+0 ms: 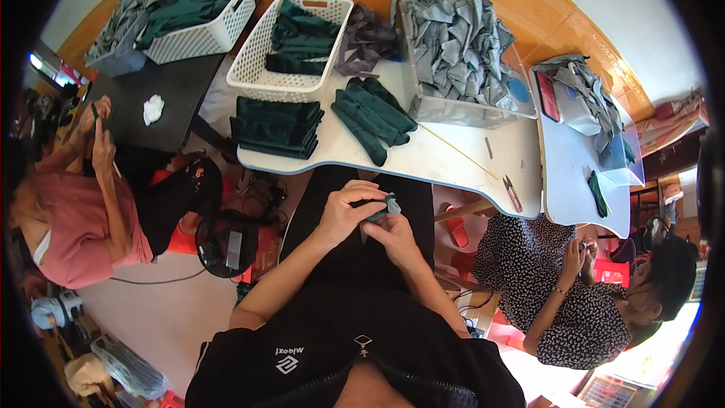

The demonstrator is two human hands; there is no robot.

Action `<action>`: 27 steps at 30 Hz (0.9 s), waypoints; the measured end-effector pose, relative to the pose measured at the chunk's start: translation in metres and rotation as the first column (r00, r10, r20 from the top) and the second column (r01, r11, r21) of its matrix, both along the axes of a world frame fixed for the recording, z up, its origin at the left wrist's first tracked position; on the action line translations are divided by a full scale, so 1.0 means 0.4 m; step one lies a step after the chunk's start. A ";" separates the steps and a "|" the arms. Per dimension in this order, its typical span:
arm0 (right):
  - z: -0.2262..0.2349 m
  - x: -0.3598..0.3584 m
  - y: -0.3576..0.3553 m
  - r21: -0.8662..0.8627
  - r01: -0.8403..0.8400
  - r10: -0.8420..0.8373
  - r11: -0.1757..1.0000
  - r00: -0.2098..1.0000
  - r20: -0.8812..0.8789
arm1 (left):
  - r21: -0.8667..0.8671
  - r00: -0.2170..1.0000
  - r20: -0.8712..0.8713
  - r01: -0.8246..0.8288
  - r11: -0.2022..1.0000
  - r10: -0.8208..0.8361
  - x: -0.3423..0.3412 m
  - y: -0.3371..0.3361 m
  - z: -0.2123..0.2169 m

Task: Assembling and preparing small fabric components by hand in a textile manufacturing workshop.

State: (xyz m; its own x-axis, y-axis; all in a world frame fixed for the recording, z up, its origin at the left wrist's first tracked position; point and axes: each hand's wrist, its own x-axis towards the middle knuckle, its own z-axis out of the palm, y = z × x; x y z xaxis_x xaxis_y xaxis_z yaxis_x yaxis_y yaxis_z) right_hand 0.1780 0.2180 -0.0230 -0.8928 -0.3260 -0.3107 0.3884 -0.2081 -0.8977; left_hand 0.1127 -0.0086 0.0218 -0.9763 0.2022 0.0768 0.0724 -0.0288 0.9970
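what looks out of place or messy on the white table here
A few dark green pieces lie loose and crisscrossed at the middle of the white table, unlike the squared stack beside them. A long thin stick lies diagonally across the top. Both hands hold one small green piece.

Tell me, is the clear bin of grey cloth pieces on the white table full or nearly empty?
Full: the clear bin is heaped above its rim with grey cloth pieces.

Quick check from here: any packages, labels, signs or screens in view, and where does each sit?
Flat red-edged dark rectangle, maybe a screen: on the right table beside the grey cloth pile.
White logo print: chest of the black jacket, bottom centre.
Clear plastic bag: floor, lower left, crumpled.
Nothing else that I can make out.
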 end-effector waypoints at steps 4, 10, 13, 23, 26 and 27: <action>0.072 -0.091 0.156 0.099 0.084 -0.083 0.992 0.996 -0.017 | -0.002 0.978 0.142 -0.156 0.988 0.155 -0.090 0.054 0.051; 0.370 -0.306 0.405 0.647 0.237 0.131 0.725 0.874 -0.467 | -0.044 0.971 0.040 -0.233 0.972 0.235 -0.370 0.109 0.279; 0.493 -0.462 0.411 0.618 0.351 0.127 0.703 0.794 -0.595 | -0.093 0.944 0.076 -0.313 0.945 0.321 -0.515 0.148 0.319; 0.478 -1.305 0.628 0.604 0.697 0.084 0.386 0.626 -0.776 | -0.520 0.980 -0.193 -0.060 0.852 -0.049 -0.361 0.287 0.370; 0.438 -1.445 0.788 0.744 0.649 0.176 0.161 0.723 -0.668 | -0.391 0.983 -0.058 0.140 0.910 -0.176 -0.319 0.315 0.420; 0.449 -1.453 0.857 0.772 0.632 0.194 0.070 0.750 -0.632 | -0.344 0.973 -0.008 0.214 0.914 -0.231 -0.309 0.314 0.438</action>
